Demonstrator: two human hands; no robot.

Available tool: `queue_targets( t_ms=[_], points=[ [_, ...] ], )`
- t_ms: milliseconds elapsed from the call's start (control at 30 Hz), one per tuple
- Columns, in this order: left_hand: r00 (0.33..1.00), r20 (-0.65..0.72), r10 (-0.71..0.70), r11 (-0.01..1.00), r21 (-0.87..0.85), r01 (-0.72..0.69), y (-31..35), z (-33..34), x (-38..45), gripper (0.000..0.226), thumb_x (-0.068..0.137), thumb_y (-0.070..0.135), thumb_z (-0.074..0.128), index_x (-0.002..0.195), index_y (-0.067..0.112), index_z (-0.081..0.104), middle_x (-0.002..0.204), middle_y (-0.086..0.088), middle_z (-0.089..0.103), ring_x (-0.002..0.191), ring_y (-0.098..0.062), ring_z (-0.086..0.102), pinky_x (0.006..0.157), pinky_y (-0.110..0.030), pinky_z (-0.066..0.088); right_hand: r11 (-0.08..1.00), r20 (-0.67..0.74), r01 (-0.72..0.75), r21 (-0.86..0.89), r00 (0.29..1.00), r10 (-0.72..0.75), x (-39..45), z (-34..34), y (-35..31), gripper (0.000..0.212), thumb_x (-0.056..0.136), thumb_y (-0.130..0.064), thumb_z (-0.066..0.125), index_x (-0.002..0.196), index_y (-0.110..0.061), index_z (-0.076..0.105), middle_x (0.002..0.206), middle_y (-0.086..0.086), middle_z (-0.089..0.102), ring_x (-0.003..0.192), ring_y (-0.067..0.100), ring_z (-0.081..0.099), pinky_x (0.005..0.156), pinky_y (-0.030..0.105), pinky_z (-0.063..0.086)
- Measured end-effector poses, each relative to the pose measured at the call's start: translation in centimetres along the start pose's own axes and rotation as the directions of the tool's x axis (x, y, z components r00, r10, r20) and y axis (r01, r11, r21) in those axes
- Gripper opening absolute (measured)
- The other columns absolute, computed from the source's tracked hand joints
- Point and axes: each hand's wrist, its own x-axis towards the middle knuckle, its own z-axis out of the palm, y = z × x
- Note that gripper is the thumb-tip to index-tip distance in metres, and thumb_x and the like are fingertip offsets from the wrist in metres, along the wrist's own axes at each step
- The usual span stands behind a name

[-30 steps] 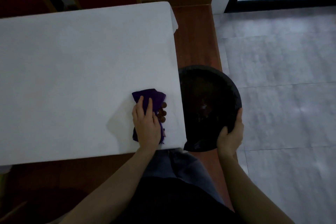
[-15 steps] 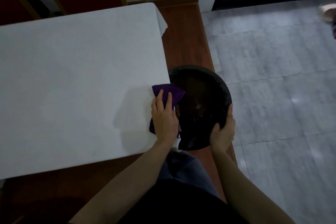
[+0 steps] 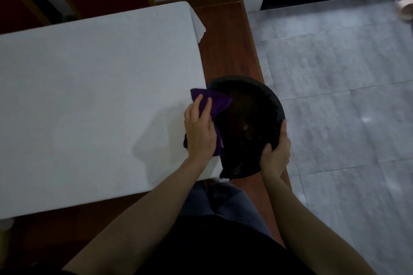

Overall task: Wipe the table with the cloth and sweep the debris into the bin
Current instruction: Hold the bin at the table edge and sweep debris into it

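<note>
Where grey tiles (image 3: 335, 73) begin, white table (image 3: 89, 85), wooden platform (image 3: 225, 35).

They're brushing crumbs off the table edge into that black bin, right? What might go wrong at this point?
Two risks. The purple cloth already overhangs the white table edge above the bin; the left hand only presses it flat, so it may drop in. The right hand grips just the near rim, so the bin may tilt away from the table, and any debris could fall onto the wooden floor.
</note>
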Motion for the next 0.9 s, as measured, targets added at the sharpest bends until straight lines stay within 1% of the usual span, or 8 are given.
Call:
queue_targets(
  t_ms=[133, 200, 300, 433, 533, 633, 800, 900],
  points=[
    [0.994, -0.089, -0.063, 0.996, 0.054, 0.068, -3.1, -3.1, 0.9, 0.045, 0.097, -0.001, 0.047, 0.142, 0.003, 0.049, 0.15, -0.02, 0.04, 0.135, -0.037, 0.038, 0.117, -0.042, 0.029, 1.0, 0.015, 0.021, -0.011, 1.0, -0.021, 0.7, -0.3, -0.3, 0.084, 0.088, 0.0, 0.047, 0.151, -0.049, 0.019, 0.136, 0.003, 0.052, 0.123, 0.023, 0.052, 0.102, 0.041, 0.044],
    [0.988, -0.115, -0.103, 0.988, 0.103, 0.115, -5.1, -4.5, 0.7, 0.045, 0.098, 0.0, 0.046, 0.143, 0.003, 0.047, 0.151, -0.019, 0.038, 0.136, -0.037, 0.036, 0.117, -0.043, 0.028, 1.0, 0.021, 0.021, -0.011, 1.0, -0.021, 1.0, -0.3, -0.4, 0.084, 0.088, 0.0, 0.047, 0.151, -0.049, 0.02, 0.137, 0.004, 0.051, 0.125, 0.025, 0.051, 0.104, 0.046, 0.044],
    [0.975, -0.133, -0.179, 0.967, 0.159, 0.199, -7.8, -6.0, -0.2, 0.045, 0.099, 0.0, 0.044, 0.144, 0.002, 0.045, 0.153, -0.02, 0.036, 0.137, -0.039, 0.034, 0.117, -0.044, 0.027, 1.0, 0.033, 0.014, -0.016, 0.999, -0.014, 1.3, -0.3, -0.6, 0.082, 0.089, -0.001, 0.047, 0.151, -0.048, 0.021, 0.136, 0.005, 0.051, 0.124, 0.026, 0.052, 0.104, 0.049, 0.044],
    [0.975, -0.08, -0.209, 0.95, 0.221, 0.222, -9.8, -6.2, -1.9, 0.045, 0.102, 0.005, 0.043, 0.147, 0.002, 0.041, 0.155, -0.02, 0.033, 0.139, -0.039, 0.033, 0.118, -0.043, 0.025, 0.999, 0.047, 0.012, -0.031, 0.999, -0.011, 1.6, -0.3, -0.6, 0.081, 0.089, -0.002, 0.046, 0.151, -0.046, 0.02, 0.132, 0.005, 0.052, 0.122, 0.026, 0.053, 0.102, 0.046, 0.045],
    [0.972, -0.055, -0.228, 0.927, 0.293, 0.233, -10.2, -5.6, -2.3, 0.048, 0.105, 0.016, 0.04, 0.151, 0.008, 0.034, 0.161, -0.015, 0.024, 0.149, -0.034, 0.021, 0.121, -0.046, 0.02, 0.999, 0.046, 0.019, -0.045, 0.999, -0.017, 1.6, -0.3, -0.7, 0.08, 0.09, -0.002, 0.045, 0.152, -0.045, 0.02, 0.131, 0.005, 0.052, 0.12, 0.025, 0.053, 0.1, 0.045, 0.045],
    [0.973, -0.027, -0.229, 0.905, 0.362, 0.223, -10.4, -5.3, -2.2, 0.051, 0.106, 0.023, 0.035, 0.155, 0.011, 0.026, 0.164, -0.012, 0.016, 0.152, -0.03, 0.009, 0.123, -0.048, 0.009, 0.999, 0.046, 0.021, -0.047, 0.999, -0.019, 1.5, -0.3, -0.5, 0.08, 0.09, -0.001, 0.045, 0.153, -0.044, 0.019, 0.129, 0.005, 0.052, 0.119, 0.024, 0.053, 0.1, 0.042, 0.044],
    [0.967, 0.011, -0.254, 0.881, 0.416, 0.226, -10.6, -5.2, -2.1, 0.057, 0.106, 0.032, 0.034, 0.157, 0.016, 0.015, 0.165, -0.01, 0.006, 0.153, -0.031, -0.001, 0.123, -0.05, -0.001, 0.999, 0.026, 0.015, -0.038, 1.0, -0.014, 1.5, -0.3, 0.0, 0.08, 0.09, 0.0, 0.046, 0.153, -0.042, 0.02, 0.127, 0.006, 0.052, 0.116, 0.023, 0.053, 0.095, 0.035, 0.042],
    [0.971, 0.029, -0.236, 0.888, 0.413, 0.204, -10.1, -5.3, -1.7, 0.062, 0.104, 0.037, 0.037, 0.158, 0.015, 0.012, 0.165, -0.011, 0.002, 0.153, -0.032, -0.004, 0.122, -0.051, -0.004, 0.999, -0.002, 0.011, -0.034, 1.0, -0.011, 1.6, -0.6, 0.5, 0.081, 0.089, 0.0, 0.046, 0.153, -0.042, 0.021, 0.127, 0.006, 0.053, 0.116, 0.022, 0.053, 0.091, 0.03, 0.039]
  ],
)
